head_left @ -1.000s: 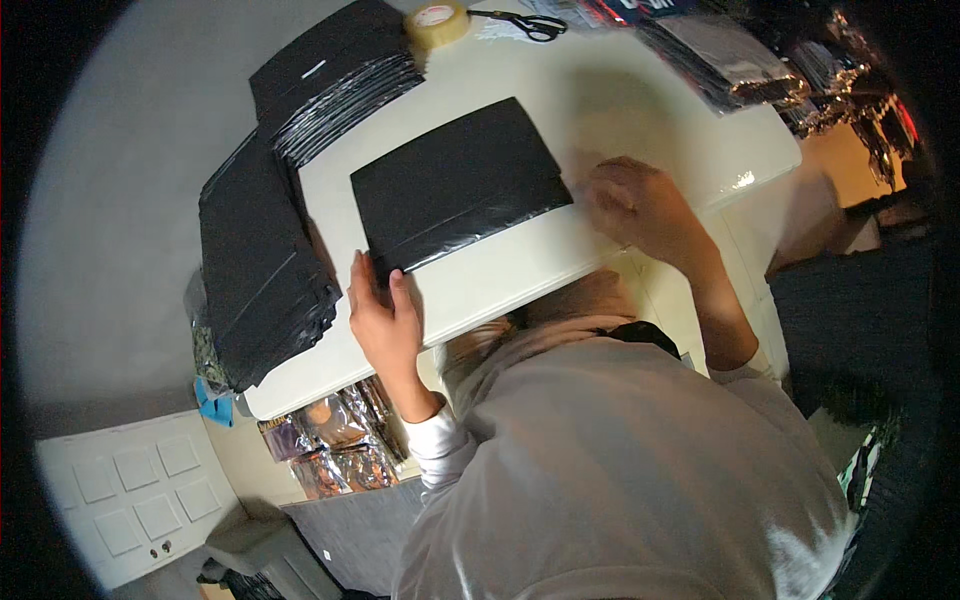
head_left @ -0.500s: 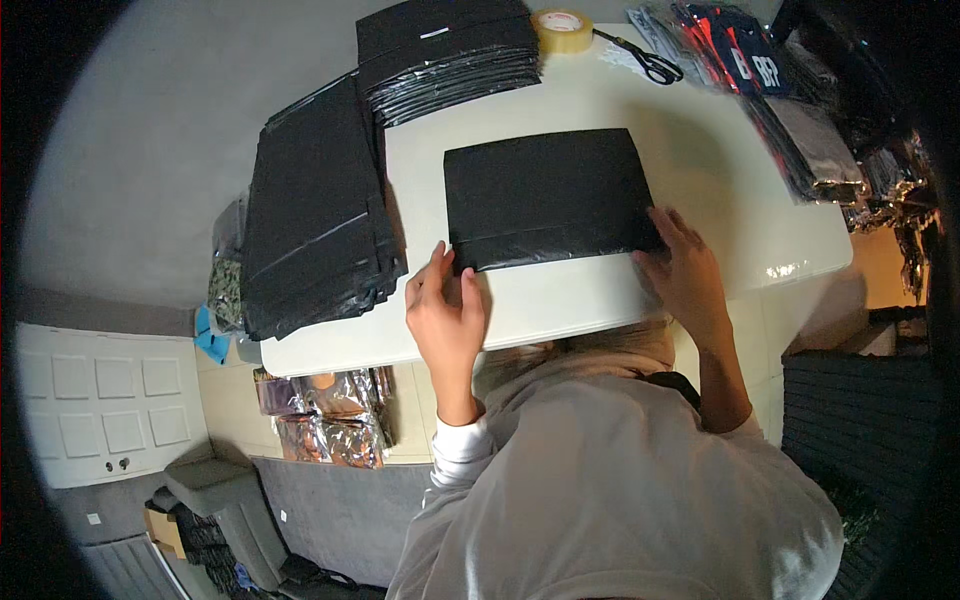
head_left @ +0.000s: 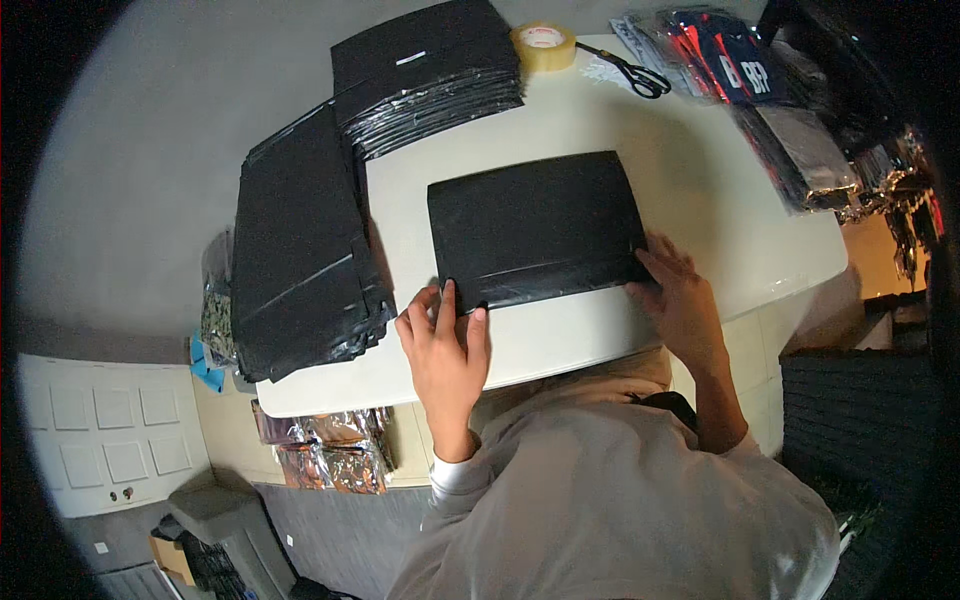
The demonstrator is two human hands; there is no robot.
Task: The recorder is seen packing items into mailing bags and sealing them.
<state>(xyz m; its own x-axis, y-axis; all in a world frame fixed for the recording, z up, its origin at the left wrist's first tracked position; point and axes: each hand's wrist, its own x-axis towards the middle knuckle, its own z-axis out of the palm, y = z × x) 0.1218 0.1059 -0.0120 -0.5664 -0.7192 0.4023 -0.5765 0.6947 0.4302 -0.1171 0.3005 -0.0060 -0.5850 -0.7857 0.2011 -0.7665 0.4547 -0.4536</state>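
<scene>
A flat black plastic mailing bag point(head_left: 535, 225) lies on the white table in front of me, a crease running along its near edge. My left hand point(head_left: 445, 345) is at its near left corner, fingers spread, with the index fingertip on the corner and the thumb at the near edge. At the near right corner, my right hand point(head_left: 680, 300) rests with its fingers stretched along the side and the thumb apart from them below. Neither hand is closed around the bag.
Black bags lie in a neat stack point(head_left: 430, 75) at the far left and a looser pile point(head_left: 300, 240) nearer. Behind are a tape roll point(head_left: 543, 48) and black-handled scissors point(head_left: 640, 78). Plastic-wrapped garments point(head_left: 730, 65) fill the far right; more wrapped packs point(head_left: 335, 450) lie on the floor.
The whole view has shifted, so the table sits lower in it. My left index finger has come from beside the bag's left edge onto its corner. The right hand stays at the right corner.
</scene>
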